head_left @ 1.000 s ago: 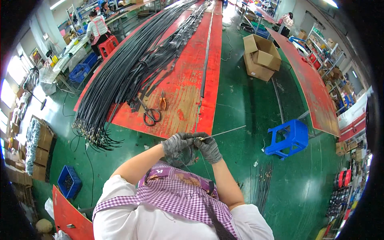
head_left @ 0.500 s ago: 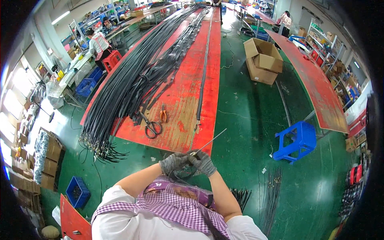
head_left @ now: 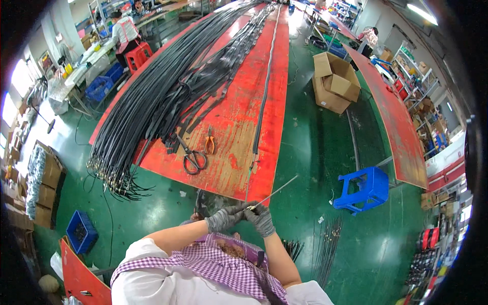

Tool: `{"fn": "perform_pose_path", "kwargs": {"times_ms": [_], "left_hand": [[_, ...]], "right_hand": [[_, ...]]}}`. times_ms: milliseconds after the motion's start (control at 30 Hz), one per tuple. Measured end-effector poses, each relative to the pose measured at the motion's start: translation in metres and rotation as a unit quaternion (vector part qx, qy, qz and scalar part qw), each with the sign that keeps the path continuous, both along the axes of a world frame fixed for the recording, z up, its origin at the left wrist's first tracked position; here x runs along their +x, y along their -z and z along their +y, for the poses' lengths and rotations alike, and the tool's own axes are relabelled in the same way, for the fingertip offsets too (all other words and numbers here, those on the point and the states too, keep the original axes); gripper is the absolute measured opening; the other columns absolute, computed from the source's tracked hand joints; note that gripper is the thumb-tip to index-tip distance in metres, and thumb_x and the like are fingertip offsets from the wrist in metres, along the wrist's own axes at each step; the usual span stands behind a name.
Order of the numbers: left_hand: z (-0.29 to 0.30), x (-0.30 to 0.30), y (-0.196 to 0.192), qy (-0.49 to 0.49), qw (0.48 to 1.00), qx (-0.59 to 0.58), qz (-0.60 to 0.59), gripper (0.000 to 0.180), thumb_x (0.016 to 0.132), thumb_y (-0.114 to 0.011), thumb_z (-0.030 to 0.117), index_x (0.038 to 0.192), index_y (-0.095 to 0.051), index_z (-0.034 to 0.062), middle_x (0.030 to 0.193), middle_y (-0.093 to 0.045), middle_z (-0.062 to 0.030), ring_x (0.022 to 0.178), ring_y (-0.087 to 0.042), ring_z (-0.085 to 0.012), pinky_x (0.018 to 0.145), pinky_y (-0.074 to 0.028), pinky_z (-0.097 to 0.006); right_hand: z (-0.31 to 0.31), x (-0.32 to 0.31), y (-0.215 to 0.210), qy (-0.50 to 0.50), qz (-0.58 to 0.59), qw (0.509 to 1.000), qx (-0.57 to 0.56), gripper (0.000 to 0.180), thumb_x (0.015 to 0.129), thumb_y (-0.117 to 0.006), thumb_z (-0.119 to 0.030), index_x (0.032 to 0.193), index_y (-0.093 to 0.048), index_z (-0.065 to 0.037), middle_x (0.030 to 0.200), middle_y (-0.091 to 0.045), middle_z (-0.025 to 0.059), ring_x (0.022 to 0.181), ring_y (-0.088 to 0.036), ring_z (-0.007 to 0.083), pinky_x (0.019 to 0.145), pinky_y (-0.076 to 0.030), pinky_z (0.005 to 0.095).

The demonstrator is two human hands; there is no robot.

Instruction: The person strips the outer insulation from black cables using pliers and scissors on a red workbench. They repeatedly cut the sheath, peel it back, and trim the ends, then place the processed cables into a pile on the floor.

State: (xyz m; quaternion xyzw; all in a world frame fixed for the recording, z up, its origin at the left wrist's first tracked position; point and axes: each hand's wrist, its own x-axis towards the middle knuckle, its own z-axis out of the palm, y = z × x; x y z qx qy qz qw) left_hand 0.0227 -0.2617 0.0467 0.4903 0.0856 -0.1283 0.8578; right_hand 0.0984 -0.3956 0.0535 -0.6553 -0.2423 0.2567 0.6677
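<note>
My two gloved hands meet just off the near edge of the red table. My left hand (head_left: 225, 218) is closed, its fingertips close to a small pale piece between the hands; what it grips is hidden. My right hand (head_left: 261, 220) pinches a thin grey rod (head_left: 278, 190), which slants up and to the right. A long black sleeve (head_left: 262, 114) runs down the right side of the table. From its near end a thin line (head_left: 248, 187) leads towards my fingers. Black-handled scissors (head_left: 193, 159) and orange-handled pliers (head_left: 210, 142) lie left of it.
A thick bundle of black cables (head_left: 147, 96) covers the left of the red table (head_left: 229, 175), its ends hanging over the edge. A blue stool (head_left: 367, 188) and a cardboard box (head_left: 333, 94) stand on the floor at right. More cables (head_left: 330, 244) lie below. People sit farther back.
The whole view has shifted and tilted a little. My hands stay together, slightly nearer the table edge's right part, with the rod still pointing up and right.
</note>
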Motion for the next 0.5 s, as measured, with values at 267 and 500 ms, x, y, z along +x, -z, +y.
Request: {"fn": "perform_pose_path", "kwargs": {"times_ms": [267,500], "left_hand": [[0.078,-0.011,-0.007,0.059,0.931,0.332,-0.14,0.03,0.078,-0.046,0.013,0.106,-0.044,0.0019,0.094,-0.051,-0.0162,0.087,-0.049,-0.0285,0.076,-0.038,-0.033],[0.153,0.014,0.06,0.457,0.731,0.43,-0.267,0.043,0.074,-0.049,0.027,0.11,-0.042,0.0044,0.107,-0.046,-0.0167,0.096,-0.046,-0.0257,0.082,-0.036,-0.031]], "right_hand": [[0.054,-0.048,0.045,0.033,-0.077,0.987,-0.138,0.033,0.075,-0.055,-0.017,0.104,-0.045,-0.006,0.084,-0.05,0.0028,0.075,-0.047,0.0112,0.064,-0.041,0.0285],[0.115,-0.059,0.004,0.228,0.131,0.963,-0.059,0.008,0.078,-0.05,-0.01,0.08,-0.047,-0.004,0.075,-0.052,0.003,0.066,-0.048,0.0087,0.055,-0.039,0.0212]]}}
